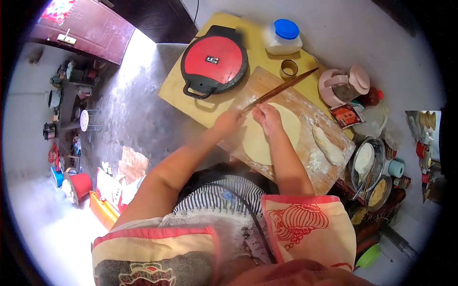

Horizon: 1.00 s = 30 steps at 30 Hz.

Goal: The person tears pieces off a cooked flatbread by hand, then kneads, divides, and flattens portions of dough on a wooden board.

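A thin round sheet of dough [260, 143] lies on a floured wooden board [317, 121]. The wooden rolling pin [291, 83] slants across the board's far side, its free end pointing up and right. My left hand [230, 121], somewhat blurred, is closed around the pin's near end, left of the dough. Over the dough's upper part is my right hand [268, 118], fingers curled together close to the pin; whatever they pinch is hidden. A floured, elongated lump of dough [327, 145] rests on the board's right side.
A red-lidded electric griddle [213, 59] stands on the yellow table [174, 88]. Behind the board are a blue-lidded tub [285, 37], a small cup [288, 69] and a pink jug [334, 88]. To the right are a bowl of flour [365, 159] and another bowl [379, 193].
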Each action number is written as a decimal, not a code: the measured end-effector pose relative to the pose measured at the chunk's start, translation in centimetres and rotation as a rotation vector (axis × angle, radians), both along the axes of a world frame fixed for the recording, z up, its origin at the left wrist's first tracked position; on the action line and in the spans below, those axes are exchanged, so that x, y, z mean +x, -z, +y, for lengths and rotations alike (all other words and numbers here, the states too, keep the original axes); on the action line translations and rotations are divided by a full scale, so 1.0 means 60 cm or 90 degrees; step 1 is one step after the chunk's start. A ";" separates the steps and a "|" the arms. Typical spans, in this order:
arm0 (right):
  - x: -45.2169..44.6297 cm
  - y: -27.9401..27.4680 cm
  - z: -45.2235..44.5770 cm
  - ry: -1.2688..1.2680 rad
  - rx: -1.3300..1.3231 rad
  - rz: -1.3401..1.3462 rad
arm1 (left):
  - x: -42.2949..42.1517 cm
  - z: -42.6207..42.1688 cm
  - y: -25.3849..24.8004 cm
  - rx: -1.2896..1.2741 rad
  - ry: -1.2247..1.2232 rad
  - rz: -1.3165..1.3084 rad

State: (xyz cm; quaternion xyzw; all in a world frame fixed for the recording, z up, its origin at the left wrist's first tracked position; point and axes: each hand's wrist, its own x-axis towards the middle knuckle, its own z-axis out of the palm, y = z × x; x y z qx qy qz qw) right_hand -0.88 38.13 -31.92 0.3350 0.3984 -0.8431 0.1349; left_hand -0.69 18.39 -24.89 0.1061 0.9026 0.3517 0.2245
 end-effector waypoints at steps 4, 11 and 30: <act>0.037 -0.001 0.003 -0.099 0.104 0.056 | -0.012 -0.010 0.020 -0.027 0.016 -0.003; 0.211 -0.023 0.067 -0.034 0.175 0.052 | -0.034 0.026 0.061 -0.103 0.131 0.021; 0.261 -0.045 0.177 -0.311 0.756 -0.137 | -0.026 0.121 0.093 -0.205 0.003 -0.073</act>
